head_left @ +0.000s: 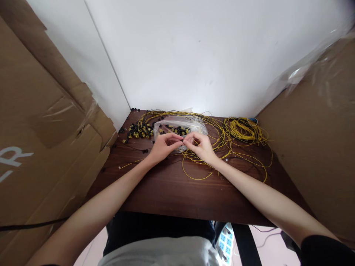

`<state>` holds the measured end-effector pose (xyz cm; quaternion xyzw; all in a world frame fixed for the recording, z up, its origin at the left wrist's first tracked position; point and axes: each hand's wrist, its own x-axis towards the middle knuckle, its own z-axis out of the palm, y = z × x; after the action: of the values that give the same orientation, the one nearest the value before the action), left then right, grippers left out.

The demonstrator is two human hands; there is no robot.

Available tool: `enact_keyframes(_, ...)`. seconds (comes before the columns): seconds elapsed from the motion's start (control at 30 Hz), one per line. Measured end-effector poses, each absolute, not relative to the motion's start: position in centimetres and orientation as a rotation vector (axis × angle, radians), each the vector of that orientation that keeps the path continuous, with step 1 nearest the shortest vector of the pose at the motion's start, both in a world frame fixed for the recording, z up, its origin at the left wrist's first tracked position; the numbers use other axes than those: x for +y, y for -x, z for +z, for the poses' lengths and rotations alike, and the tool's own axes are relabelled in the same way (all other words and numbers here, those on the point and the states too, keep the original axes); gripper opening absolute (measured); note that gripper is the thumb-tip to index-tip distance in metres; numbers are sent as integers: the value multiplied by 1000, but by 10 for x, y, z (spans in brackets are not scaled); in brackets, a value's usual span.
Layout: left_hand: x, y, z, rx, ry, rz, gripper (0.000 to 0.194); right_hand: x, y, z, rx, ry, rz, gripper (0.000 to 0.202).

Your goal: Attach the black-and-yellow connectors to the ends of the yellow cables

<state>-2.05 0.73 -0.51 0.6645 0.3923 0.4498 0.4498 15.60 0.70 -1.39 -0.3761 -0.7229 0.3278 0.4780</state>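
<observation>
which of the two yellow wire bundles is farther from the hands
The compact coil at the back right of the table. The other, a looser bundle, spreads its wide loops close beside the right hand.

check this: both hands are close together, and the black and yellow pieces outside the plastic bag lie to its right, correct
Wrong side: in the head view, the black and yellow pieces outside the plastic bag lie to its left.

A white wall rises between brown cardboard sheets. A power strip with blue sockets shows below the dark table.
</observation>
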Motion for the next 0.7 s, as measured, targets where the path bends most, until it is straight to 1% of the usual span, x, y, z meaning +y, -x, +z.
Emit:
enact_keyframes(0.27,6,20,-3,981,-1627,1107,27,7,-156,-15,-1731,879,850,17)
enact_keyframes(0.37,6,20,-2,966,-1617,1122,30,6,-155,-15,-1692,848,846,22)
enact_keyframes(0.43,6,19,-2,969,-1610,1139,31,6,-155,-15,-1681,864,783,22)
enact_keyframes(0.57,8,20,-3,1008,-1601,1186,31,8,-155,-15,-1706,972,633,17)
enact_keyframes(0.7,9,20,-3,1020,-1599,1202,30,9,-155,-16,-1880,1005,458,27)
